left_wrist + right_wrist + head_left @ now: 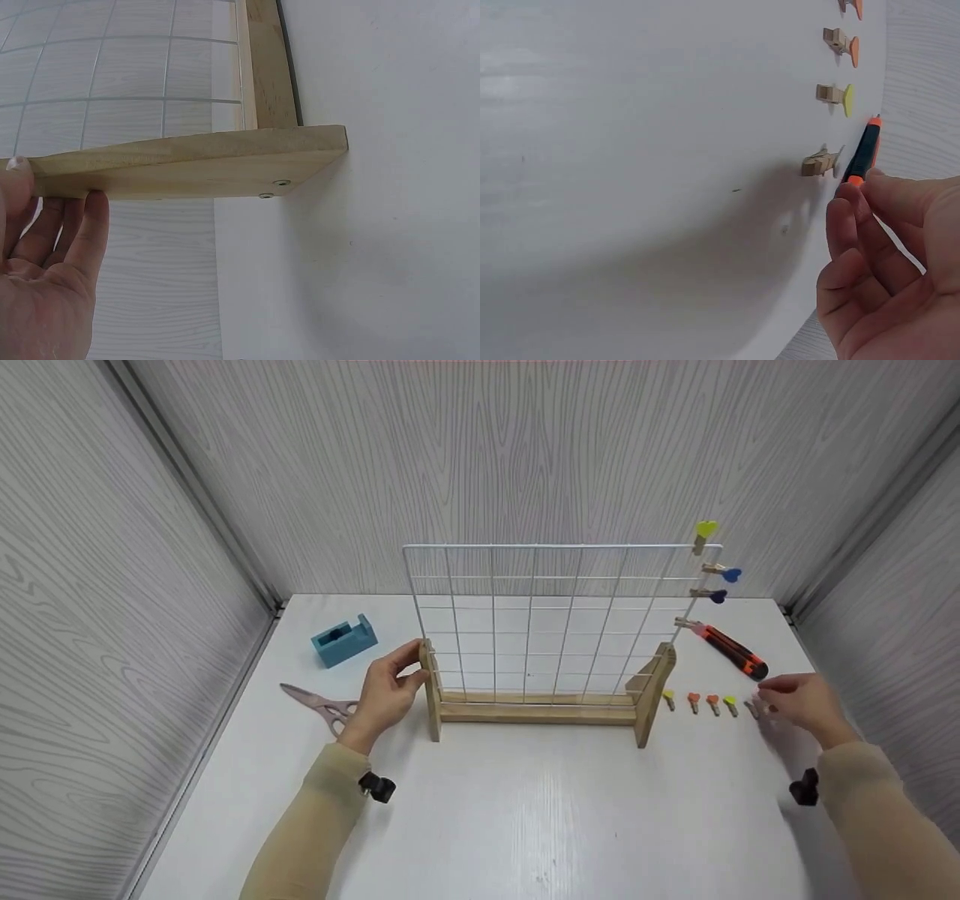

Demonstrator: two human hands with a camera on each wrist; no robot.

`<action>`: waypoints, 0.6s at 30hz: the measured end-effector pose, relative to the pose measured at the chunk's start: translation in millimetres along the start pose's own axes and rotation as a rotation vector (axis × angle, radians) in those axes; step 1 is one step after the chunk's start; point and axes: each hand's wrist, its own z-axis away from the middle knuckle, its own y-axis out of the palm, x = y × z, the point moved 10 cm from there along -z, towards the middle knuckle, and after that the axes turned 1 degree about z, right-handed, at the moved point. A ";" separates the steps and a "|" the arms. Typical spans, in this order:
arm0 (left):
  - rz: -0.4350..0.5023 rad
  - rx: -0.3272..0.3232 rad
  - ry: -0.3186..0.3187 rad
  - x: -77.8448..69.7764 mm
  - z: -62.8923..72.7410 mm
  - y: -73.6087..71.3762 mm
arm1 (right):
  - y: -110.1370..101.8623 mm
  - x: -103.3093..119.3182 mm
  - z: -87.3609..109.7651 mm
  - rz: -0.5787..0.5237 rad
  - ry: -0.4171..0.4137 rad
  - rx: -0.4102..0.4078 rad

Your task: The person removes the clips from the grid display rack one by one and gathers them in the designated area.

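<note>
A white wire grid (pixel 480 546) stands upright in a wooden stand (pixel 536 714). My left hand (pixel 388 694) grips the stand's left upright (pixel 187 161), thumb on one face and fingertips on the other. Several heart-topped mini clothespins, among them a yellow one (pixel 703 537) and a blue one (pixel 726 573), are clipped along the grid's top right corner and right side. My right hand (pixel 804 706) is at the right end of a row of loose clothespins, with loosely curled fingers. Its fingertips are right beside the last clothespin (pixel 820 163), which lies on the table.
An orange and black utility knife (pixel 731 651) lies behind the loose clothespins, which include two orange ones (pixel 694 703). At the left are a teal tape dispenser (pixel 345 642) and scissors (pixel 319 703), partly behind my left hand. Wood-grain panels (pixel 480 457) enclose the white table (pixel 510 810).
</note>
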 end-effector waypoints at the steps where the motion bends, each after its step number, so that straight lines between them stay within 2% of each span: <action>1: 0.000 0.002 -0.002 -0.1 0.0 0.0 | -3.6 4.5 2.5 0.005 -0.022 -0.015; 5: -0.001 0.003 -0.006 -1.5 0.2 -0.8 | -20.9 25.8 11.7 0.015 -0.098 -0.102; 8: -0.007 0.003 0.002 -3.1 -0.1 -0.8 | -33.1 42.8 18.4 0.006 -0.127 -0.161; 13: -0.020 0.000 0.011 -4.0 -0.2 -0.8 | -43.6 75.9 28.2 -0.055 -0.174 -0.168; 18: -0.027 0.007 0.013 -4.5 0.1 0.3 | -54.3 116.5 42.8 -0.143 -0.269 -0.183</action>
